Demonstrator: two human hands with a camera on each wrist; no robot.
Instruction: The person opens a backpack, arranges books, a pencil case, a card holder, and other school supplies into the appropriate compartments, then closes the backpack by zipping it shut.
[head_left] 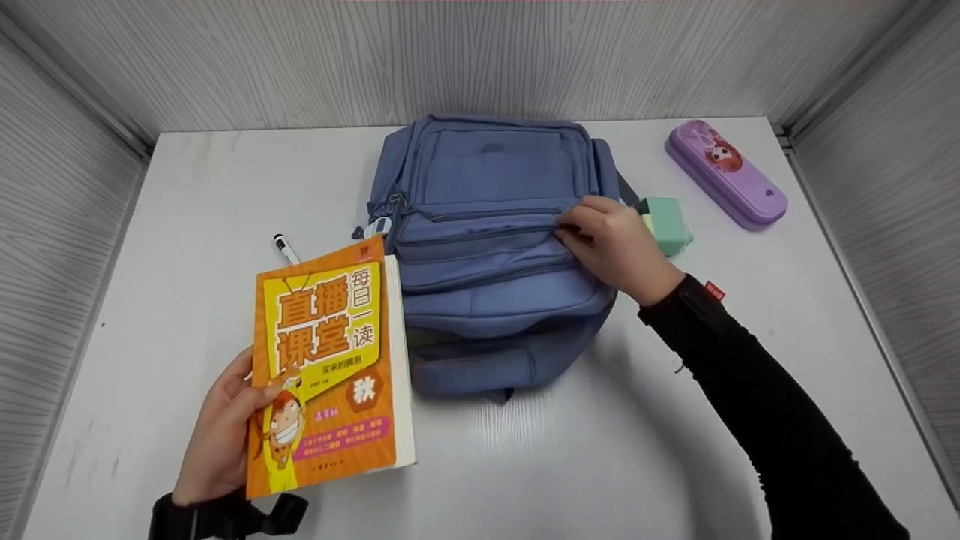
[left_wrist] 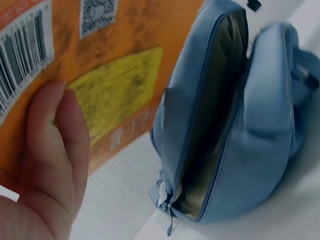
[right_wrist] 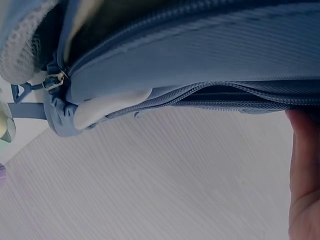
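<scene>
A thick orange book (head_left: 330, 375) with a yellow title panel is gripped by my left hand (head_left: 229, 420), thumb on the front cover, fingers behind. In the left wrist view its back cover (left_wrist: 125, 95) shows a barcode. The blue backpack (head_left: 495, 165) lies on the table to the right of the book. Its unzipped compartment (left_wrist: 215, 115) gapes in the left wrist view. My right hand (head_left: 619, 244) pinches the backpack's fabric at the right end of a zipped opening; in the right wrist view, fingers (right_wrist: 305, 155) meet the zipper edge.
A purple pencil case (head_left: 727, 176) lies at the back right of the white table (head_left: 525, 465). Beside my right wrist is a mint-green block-shaped thing (head_left: 666, 225). A white pen (head_left: 285, 249) with a black end sticks out behind the book. Grey panels (head_left: 480, 60) wall the table.
</scene>
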